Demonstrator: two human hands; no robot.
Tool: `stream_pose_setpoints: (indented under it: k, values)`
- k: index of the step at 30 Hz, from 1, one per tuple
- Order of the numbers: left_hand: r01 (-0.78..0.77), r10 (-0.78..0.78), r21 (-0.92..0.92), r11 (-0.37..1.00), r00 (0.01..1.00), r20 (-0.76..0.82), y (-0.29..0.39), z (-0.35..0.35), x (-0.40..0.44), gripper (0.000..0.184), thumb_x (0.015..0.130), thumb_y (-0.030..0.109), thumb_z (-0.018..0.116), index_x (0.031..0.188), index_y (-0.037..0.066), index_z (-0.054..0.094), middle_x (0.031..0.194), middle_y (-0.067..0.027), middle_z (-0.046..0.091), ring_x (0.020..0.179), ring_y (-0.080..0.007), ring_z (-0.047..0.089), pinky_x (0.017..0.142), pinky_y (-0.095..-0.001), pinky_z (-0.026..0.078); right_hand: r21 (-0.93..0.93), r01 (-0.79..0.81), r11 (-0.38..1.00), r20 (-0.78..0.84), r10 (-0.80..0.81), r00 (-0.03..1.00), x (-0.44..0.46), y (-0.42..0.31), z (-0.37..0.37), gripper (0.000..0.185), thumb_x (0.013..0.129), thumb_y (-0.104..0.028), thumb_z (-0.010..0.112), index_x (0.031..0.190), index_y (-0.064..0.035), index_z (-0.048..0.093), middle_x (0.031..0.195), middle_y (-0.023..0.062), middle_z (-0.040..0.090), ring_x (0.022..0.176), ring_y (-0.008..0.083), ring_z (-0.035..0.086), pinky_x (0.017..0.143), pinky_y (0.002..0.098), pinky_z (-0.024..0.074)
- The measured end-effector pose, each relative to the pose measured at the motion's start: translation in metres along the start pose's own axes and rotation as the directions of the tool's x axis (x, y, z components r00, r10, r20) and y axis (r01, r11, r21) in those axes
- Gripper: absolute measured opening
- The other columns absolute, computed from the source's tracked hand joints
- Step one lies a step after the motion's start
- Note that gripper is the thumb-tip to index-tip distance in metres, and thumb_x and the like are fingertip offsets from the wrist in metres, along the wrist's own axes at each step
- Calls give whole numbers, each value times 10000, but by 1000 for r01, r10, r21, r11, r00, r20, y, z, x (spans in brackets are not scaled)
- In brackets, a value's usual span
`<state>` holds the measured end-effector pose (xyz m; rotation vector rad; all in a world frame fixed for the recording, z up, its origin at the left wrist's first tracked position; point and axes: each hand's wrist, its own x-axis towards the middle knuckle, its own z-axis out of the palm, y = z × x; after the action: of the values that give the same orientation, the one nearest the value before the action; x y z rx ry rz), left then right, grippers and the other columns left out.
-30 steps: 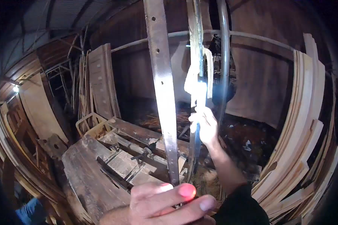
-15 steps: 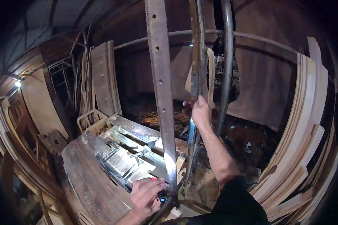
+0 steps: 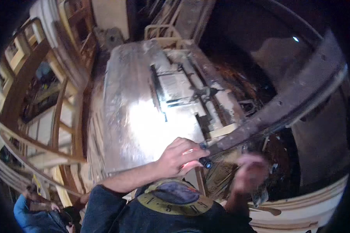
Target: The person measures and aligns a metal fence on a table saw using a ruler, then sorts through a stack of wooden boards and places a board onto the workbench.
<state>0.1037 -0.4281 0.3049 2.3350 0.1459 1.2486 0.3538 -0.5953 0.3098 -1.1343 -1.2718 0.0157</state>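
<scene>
torch (image 3: 206, 162) lies in the left hand (image 3: 177, 155), fingers wrapped round it, just beside the low end of a holed metal bar (image 3: 282, 101). its light seems to be on, with a bright patch spread over the worn tabletop (image 3: 122, 77). the right hand (image 3: 252, 173) is blurred below the bar, its grip impossible to tell. nothing here shows what is finished or left.

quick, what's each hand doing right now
Left hand: closed around a small flashlight.
Right hand: blurred, so open or closed, and whether it holds anything, can't be told.
</scene>
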Motion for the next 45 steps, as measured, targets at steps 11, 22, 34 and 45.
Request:
stream_pose_setpoints:
  k: [11, 22, 34, 45]
  values:
    - [72, -83, -110, 991, 992, -99, 1, 13, 2, 334, 868, 138, 781, 1181, 28, 741, 1033, -127, 712, 940, -298, 696, 808, -408, 546, 36, 363, 931, 238, -361, 901, 4, 2, 96, 373, 963, -68, 722, 1266, -85, 506, 1170, 204, 593, 960, 318, 653, 788, 429, 574]
    - [-40, 27, -101, 994, 992, -122, -3, -1, 23, 376, 827, 105, 789, 1184, 3, 731, 976, -120, 685, 874, -286, 668, 782, -401, 531, 43, 520, 853, 328, -503, 799, 43, -9, 92, 373, 897, -66, 703, 1229, -79, 532, 1096, 205, 596, 800, 287, 663, 634, 388, 578]
    - [-129, 110, -102, 986, 980, -167, -20, -59, 11, 330, 923, 208, 732, 1207, 40, 755, 1007, -114, 715, 842, -226, 657, 734, -369, 531, -11, 596, 803, 410, -541, 735, 49, -38, 141, 324, 927, -38, 616, 1240, -26, 533, 1024, 182, 607, 813, 276, 657, 699, 424, 589]
    - [-152, 122, -176, 973, 978, -172, -23, -101, -12, 326, 917, 192, 763, 1201, 32, 753, 973, -103, 704, 847, -247, 685, 735, -382, 534, -106, 527, 843, 408, -447, 796, 38, -85, 181, 314, 943, -150, 701, 1208, -47, 568, 926, 138, 638, 776, 275, 679, 674, 368, 567]
